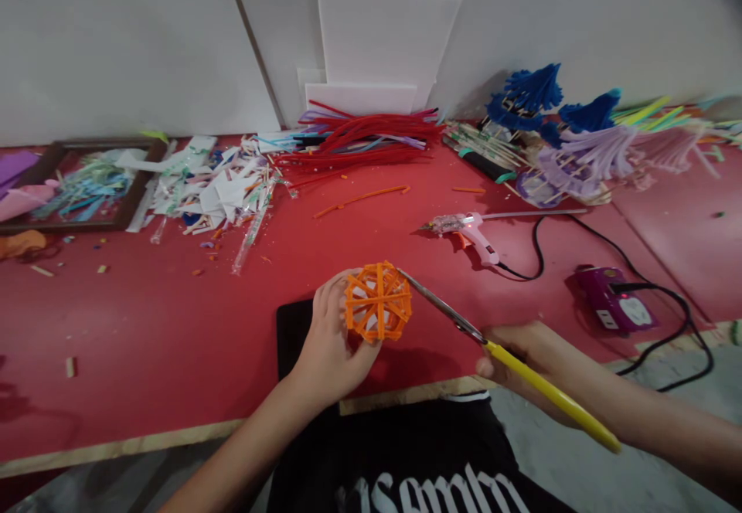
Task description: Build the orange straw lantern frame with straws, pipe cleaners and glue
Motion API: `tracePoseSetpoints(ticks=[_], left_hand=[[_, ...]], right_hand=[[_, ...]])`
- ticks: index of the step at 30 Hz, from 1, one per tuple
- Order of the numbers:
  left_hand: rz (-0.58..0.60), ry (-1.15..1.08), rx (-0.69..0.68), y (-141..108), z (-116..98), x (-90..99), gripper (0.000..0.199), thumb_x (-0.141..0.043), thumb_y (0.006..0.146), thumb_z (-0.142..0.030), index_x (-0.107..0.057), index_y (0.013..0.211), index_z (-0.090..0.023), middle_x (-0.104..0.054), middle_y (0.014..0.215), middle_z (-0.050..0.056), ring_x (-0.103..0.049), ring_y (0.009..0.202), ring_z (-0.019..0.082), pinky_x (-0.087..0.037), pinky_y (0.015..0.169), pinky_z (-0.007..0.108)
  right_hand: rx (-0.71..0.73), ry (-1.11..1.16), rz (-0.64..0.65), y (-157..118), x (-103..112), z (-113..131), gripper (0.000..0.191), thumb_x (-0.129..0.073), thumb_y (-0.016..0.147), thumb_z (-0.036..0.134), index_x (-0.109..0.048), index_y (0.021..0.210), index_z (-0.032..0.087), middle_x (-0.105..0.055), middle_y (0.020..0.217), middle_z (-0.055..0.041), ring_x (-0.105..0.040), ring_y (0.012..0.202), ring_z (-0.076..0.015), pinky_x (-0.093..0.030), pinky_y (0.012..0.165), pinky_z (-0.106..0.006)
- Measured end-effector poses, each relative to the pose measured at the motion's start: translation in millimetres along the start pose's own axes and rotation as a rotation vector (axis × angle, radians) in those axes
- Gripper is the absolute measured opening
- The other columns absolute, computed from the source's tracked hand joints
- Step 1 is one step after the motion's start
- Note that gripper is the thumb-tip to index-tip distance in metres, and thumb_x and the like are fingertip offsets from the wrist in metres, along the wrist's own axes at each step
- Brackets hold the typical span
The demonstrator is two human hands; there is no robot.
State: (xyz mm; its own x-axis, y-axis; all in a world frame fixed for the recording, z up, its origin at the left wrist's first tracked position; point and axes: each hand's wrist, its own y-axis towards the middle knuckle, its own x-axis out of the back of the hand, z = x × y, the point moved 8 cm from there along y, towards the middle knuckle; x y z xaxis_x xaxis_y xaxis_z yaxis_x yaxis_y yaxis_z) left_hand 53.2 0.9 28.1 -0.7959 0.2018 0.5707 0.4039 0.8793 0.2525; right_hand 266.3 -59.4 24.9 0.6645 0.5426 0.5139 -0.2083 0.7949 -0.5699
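Observation:
My left hand is closed around an orange wheel-like piece, which seems made of fuzzy pipe cleaners, with crossing spokes and a rim. White bits show between its spokes. In my right hand are scissors with yellow handles. Their metal blades point up and left, with the tip at the upper right rim of the orange piece; whether it touches cannot be made out. Both hands are above the red table, near its front edge. A black flat object lies partly hidden behind my left hand.
A pink glue gun lies right of centre, its cord near a purple power block. Red pipe cleaners and paper scraps lie farther back. Blue and lilac pleated pieces stand back right. A brown frame lies left.

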Motion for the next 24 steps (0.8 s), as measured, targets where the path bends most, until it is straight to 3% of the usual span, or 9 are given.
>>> tracePoseSetpoints(ticks=[6, 12, 15, 18, 21, 24], left_hand=[[-0.009, 0.023, -0.010, -1, 0, 0.8, 0.057, -0.060, 0.082, -0.025, -0.036, 0.134, -0.022, -0.046, 0.128, 0.016, -0.047, 0.122, 0.033, -0.042, 0.102, 0.060], [0.085, 0.072, -0.109, -1, -12, -0.3, 0.052, -0.061, 0.080, -0.023, -0.041, 0.129, -0.026, -0.043, 0.132, 0.014, -0.039, 0.127, 0.034, -0.036, 0.107, 0.062], [0.090, 0.052, -0.070, -4, -7, -2.3, 0.071, -0.070, 0.077, -0.037, -0.033, 0.136, -0.024, -0.034, 0.138, 0.017, -0.032, 0.133, 0.038, -0.034, 0.109, 0.064], [-0.039, 0.029, -0.040, -6, -2, 4.1, 0.093, -0.080, 0.067, -0.047, -0.027, 0.138, -0.022, -0.035, 0.132, 0.018, -0.037, 0.127, 0.039, -0.040, 0.103, 0.063], [-0.089, 0.056, -0.069, -6, -2, 8.2, 0.077, -0.073, 0.074, -0.032, -0.030, 0.137, -0.023, -0.043, 0.123, 0.014, -0.044, 0.118, 0.033, -0.044, 0.099, 0.060], [-0.041, 0.052, -0.102, -4, -3, 9.9, 0.076, -0.063, 0.077, -0.021, -0.026, 0.143, -0.023, -0.043, 0.132, 0.016, -0.041, 0.123, 0.033, -0.041, 0.103, 0.061]], right_hand=[[-0.002, 0.026, -0.005, 2, -4, -4, 0.056, -0.053, 0.077, 0.070, -0.035, 0.055, 0.021, -0.026, 0.057, 0.0058, -0.023, 0.051, -0.0083, -0.018, 0.044, -0.023], [0.031, 0.057, -0.048, 5, -2, -9, 0.053, -0.053, 0.082, 0.065, -0.034, 0.057, 0.022, -0.023, 0.058, 0.0061, -0.021, 0.053, -0.0088, -0.018, 0.046, -0.024], [0.036, 0.024, -0.063, 6, 2, -7, 0.054, -0.052, 0.081, 0.067, -0.034, 0.058, 0.022, -0.026, 0.058, 0.0058, -0.024, 0.052, -0.0089, -0.019, 0.046, -0.025], [0.059, 0.007, -0.037, 5, 4, 0, 0.053, -0.049, 0.083, 0.068, -0.036, 0.059, 0.022, -0.030, 0.058, 0.0058, -0.026, 0.053, -0.0093, -0.021, 0.047, -0.025], [0.076, 0.015, 0.001, 3, 3, 6, 0.051, -0.046, 0.084, 0.067, -0.038, 0.061, 0.022, -0.035, 0.059, 0.0049, -0.030, 0.053, -0.0102, -0.024, 0.048, -0.025], [0.072, 0.020, 0.012, 2, 3, 6, 0.050, -0.046, 0.084, 0.067, -0.039, 0.063, 0.022, -0.037, 0.061, 0.0038, -0.032, 0.054, -0.0113, -0.026, 0.049, -0.026]])
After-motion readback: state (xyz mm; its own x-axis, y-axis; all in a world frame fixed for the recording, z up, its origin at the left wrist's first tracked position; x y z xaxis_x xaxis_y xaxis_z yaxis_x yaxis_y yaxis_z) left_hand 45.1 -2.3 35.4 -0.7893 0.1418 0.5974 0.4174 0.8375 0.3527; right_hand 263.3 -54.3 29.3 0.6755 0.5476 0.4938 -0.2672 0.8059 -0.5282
